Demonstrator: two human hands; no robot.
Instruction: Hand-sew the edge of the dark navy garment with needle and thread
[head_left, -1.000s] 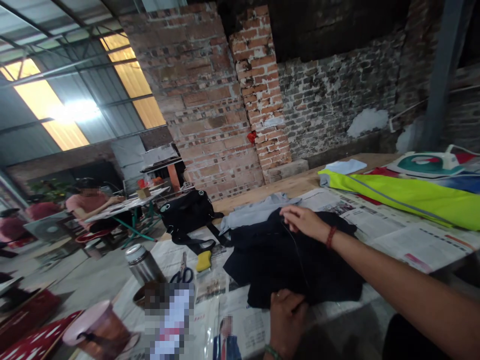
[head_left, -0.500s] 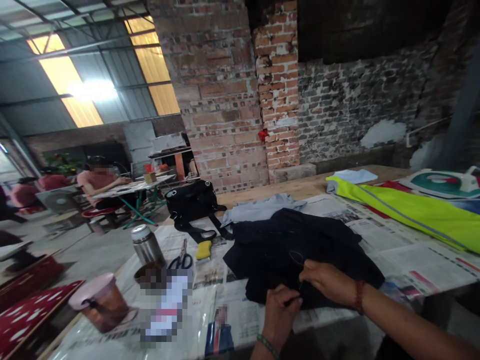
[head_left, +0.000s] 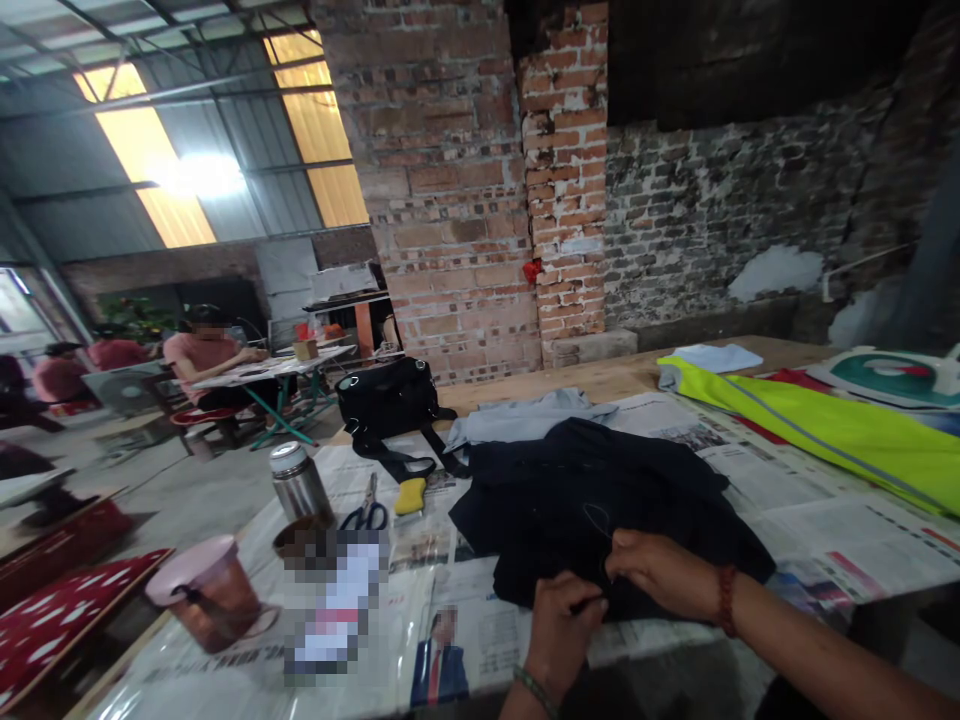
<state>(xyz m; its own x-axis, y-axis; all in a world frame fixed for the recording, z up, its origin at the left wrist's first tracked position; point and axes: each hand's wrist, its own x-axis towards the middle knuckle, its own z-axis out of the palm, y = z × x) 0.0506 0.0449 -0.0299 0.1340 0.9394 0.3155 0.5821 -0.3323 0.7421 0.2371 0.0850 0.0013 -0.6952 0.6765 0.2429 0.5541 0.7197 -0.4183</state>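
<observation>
A dark navy garment (head_left: 555, 480) lies bunched on the newspaper-covered table in front of me. My left hand (head_left: 562, 622) is closed at its near edge, pinching a bit of the dark cloth between thumb and fingers. Just to the right, my right hand (head_left: 660, 572) rests over the garment with its fingertips pinched together. A thin white thread (head_left: 598, 516) makes a loop on the cloth and runs toward the right fingertips. Whether a needle is between them is too small to tell.
Left of the garment are scissors (head_left: 365, 510), a yellow-handled brush (head_left: 410, 496), a steel flask (head_left: 300, 485), a pink-lidded cup (head_left: 214, 600) and a black bag (head_left: 386, 395). On the right lie a neon-yellow garment (head_left: 810, 420) and an iron (head_left: 885, 372). A person (head_left: 202, 350) sits at a far table.
The whole view has shifted slightly to the right as the camera turned. Both hands keep nearly the same pose on the garment.
</observation>
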